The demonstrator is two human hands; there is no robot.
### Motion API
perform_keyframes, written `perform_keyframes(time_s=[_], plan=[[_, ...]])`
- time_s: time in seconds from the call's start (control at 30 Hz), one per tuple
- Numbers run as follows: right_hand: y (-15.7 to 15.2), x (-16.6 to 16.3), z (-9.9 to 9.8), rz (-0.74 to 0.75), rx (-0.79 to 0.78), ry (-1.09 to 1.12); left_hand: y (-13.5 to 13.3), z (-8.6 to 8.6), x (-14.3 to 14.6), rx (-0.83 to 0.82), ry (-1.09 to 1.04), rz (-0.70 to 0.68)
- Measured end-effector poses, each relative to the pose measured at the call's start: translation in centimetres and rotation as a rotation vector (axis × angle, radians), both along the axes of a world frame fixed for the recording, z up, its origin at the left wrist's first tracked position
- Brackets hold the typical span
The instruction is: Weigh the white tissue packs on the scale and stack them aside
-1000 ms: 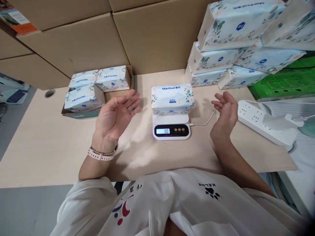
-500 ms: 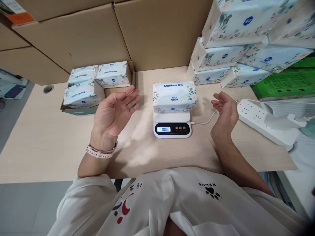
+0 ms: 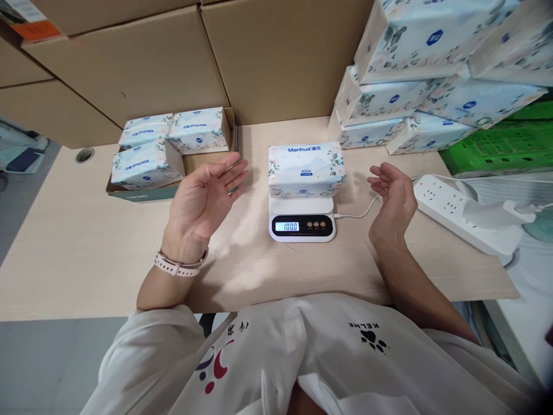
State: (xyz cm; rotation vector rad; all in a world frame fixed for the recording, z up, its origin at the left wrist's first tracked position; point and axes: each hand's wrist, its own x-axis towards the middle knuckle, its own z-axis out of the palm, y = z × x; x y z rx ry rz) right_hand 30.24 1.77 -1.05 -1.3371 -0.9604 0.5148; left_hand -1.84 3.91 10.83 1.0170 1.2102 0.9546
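Note:
A floral tissue pack (image 3: 306,170) lies on a small white scale (image 3: 302,221) in the middle of the table; the display reads 100.0. My left hand (image 3: 203,202) hovers to the pack's left, palm up, fingers stretched out, holding nothing. My right hand (image 3: 391,196) hovers to the pack's right, fingers loosely curled and apart, empty. Neither hand touches the pack. A watch strap circles my left wrist.
An open shallow carton (image 3: 129,193) at the back left holds three tissue packs. Several more packs (image 3: 415,86) are stacked at the back right. A white power strip (image 3: 458,216) lies right of my right hand. Large cardboard boxes (image 3: 173,63) line the back; a green crate (image 3: 505,144) stands far right.
The scale reading went from 0.0 to 100.0. Both hands stay open beside the pack, shifting only slightly.

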Motion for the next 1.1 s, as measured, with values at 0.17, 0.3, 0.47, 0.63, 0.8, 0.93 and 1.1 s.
perform_keyframes(time_s=[0.17,0.3,0.47,0.63,0.8,0.93,1.1], plan=[[0.3,0.4,-0.7,0.015,0.029,0.038,-0.2,0.3,0.7,-0.106,-0.194,0.132],[0.4,0.5,-0.9,0.030,0.041,0.056,-0.3,0.5,1.1,-0.134,-0.252,0.193],[0.3,0.4,-0.9,0.028,0.027,0.057,-0.1,0.4,1.1,-0.152,-0.263,0.209],[0.2,0.4,-0.7,0.025,0.015,0.038,0.2,0.1,1.2,-0.141,-0.304,0.207],[-0.1,0.4,-0.4,0.033,0.035,0.050,0.3,-0.1,1.4,-0.140,-0.304,0.237],[-0.1,0.4,-0.3,0.041,0.060,0.044,0.3,0.0,1.6,-0.143,-0.318,0.244],[-0.1,0.4,-0.4,0.068,0.064,0.038,0.1,0.0,1.9,-0.154,-0.337,0.222]])
